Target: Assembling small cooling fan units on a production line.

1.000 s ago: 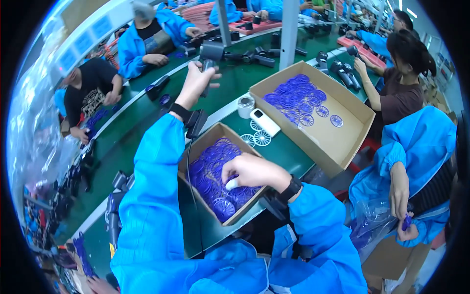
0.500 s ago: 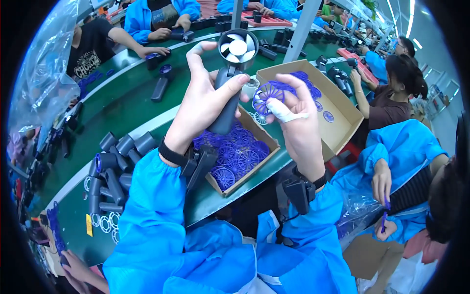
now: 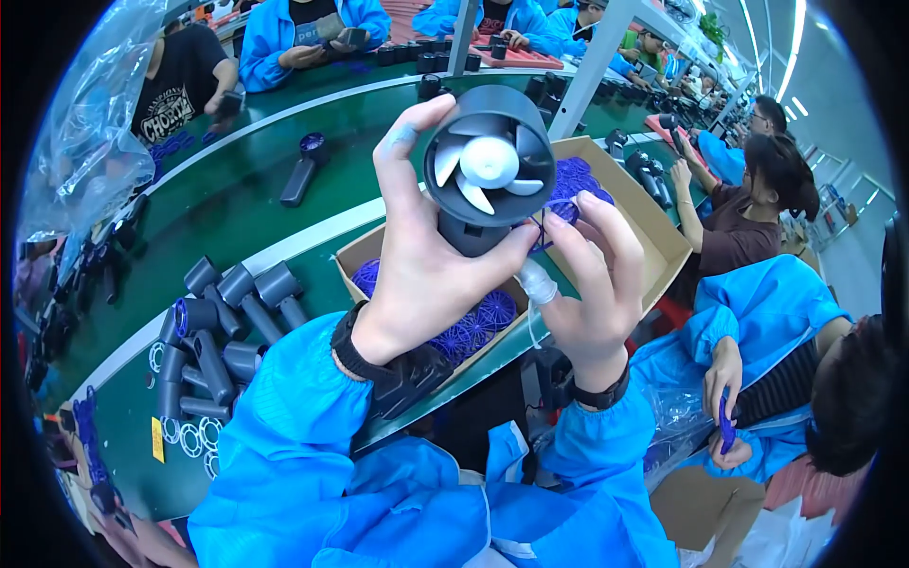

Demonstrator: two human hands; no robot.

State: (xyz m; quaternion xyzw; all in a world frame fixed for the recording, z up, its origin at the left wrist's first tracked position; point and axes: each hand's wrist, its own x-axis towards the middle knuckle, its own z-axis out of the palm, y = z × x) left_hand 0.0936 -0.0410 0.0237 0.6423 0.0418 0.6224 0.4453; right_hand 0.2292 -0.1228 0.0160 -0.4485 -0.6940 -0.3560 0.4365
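My left hand [image 3: 417, 251] is wrapped around a dark grey handheld fan [image 3: 521, 104], held up with its round head and white blades facing me. The fan's front is uncovered, and its handle is mostly hidden behind my fingers. Close beside the head, my right hand [image 3: 601, 293] pinches a purple fan grille [image 3: 542, 237] between thumb and fingers; it is seen nearly edge-on and partly hidden. A bandage-like white wrap [image 3: 537, 282] covers my right thumb. Below my hands, purple grilles [image 3: 483, 317] fill a small cardboard box [image 3: 350, 257].
A larger cardboard box [image 3: 658, 237] with purple grilles stands at right. Grey fan bodies [image 3: 213, 364] are piled at left beside white rings [image 3: 191, 437]. Another fan [image 3: 301, 175] lies on the green belt [image 3: 251, 213]. A metal post [image 3: 595, 71] rises ahead; a co-worker [image 3: 757, 322] sits close right.
My left hand has raised the fan nearer and tilted its head toward me. My right hand has turned the grille edge-on and brought it against the fan's side.
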